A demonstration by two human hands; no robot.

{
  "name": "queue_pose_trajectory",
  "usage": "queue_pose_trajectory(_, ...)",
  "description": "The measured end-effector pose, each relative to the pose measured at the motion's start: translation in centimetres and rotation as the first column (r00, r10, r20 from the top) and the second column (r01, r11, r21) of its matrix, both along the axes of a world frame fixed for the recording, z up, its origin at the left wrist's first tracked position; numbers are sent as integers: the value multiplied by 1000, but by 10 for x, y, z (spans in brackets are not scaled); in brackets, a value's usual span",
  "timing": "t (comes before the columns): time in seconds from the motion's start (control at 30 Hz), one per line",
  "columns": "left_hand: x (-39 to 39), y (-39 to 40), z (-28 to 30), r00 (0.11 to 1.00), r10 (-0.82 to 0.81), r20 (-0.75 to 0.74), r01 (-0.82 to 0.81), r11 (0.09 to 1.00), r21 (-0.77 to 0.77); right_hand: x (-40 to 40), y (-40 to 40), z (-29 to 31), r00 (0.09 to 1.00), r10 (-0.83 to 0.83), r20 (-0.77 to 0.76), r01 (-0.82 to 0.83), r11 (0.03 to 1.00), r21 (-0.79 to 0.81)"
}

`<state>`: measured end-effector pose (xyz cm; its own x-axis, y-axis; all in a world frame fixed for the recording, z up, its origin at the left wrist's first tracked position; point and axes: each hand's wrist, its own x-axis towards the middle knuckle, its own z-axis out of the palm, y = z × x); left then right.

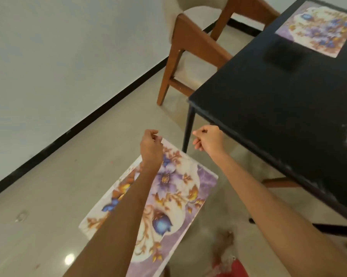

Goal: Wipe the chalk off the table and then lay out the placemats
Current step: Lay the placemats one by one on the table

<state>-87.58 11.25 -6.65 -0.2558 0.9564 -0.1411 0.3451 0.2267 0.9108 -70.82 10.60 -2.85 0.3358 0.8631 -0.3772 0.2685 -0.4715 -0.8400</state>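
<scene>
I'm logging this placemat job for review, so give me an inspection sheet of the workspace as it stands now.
Surface: black table, glossy, with a glare spot near its right edge; no chalk marks that I can make out.
Job's things: one floral placemat lies flat at the table's far end; a second floral placemat hangs in the air over the floor.
Clutter: a dark rectangular object rests on the table beside the far placemat; too blurred to identify.
Grips: left hand pinches the second placemat's top edge; right hand is curled and holds nothing.
Cables: nothing seen.
Surroundings: wooden chair at the table, beige tiled floor, white wall with black skirting.
</scene>
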Motion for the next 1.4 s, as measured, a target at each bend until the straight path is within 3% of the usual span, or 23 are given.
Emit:
queue_pose_trajectory(0.17,-74,-33,-37,987,-139,-83,119,970,-213,-43,-38,-62,997,-75,21,77,982,-174)
queue_pose_trajectory(0.4,-121,-59,-99,902,-330,-280,207,897,-390,-55,-96,-128,937,-81,339,239,858,-455)
queue_pose_trajectory(0.53,-133,-66,-116,810,-404,-426,219,881,-419,-60,-118,-149,878,-160,451,400,763,-507)
queue_pose_trajectory(0.7,-137,-60,-119,812,-330,-481,123,903,-412,-65,-124,-147,846,-416,332,529,724,-443)
queue_pose_trajectory(0.87,-146,-45,-115,913,-143,-381,-6,932,-363,-56,-129,-138,814,-550,187,568,687,-453)
queue_pose_trajectory(1.07,-154,-43,-106,966,-29,-258,-58,945,-322,-53,-131,-134,811,-538,230,577,669,-469)
queue_pose_trajectory(1.4,-141,-27,-98,946,46,-321,-126,964,-235,-48,-132,-129,779,-564,273,626,684,-375)
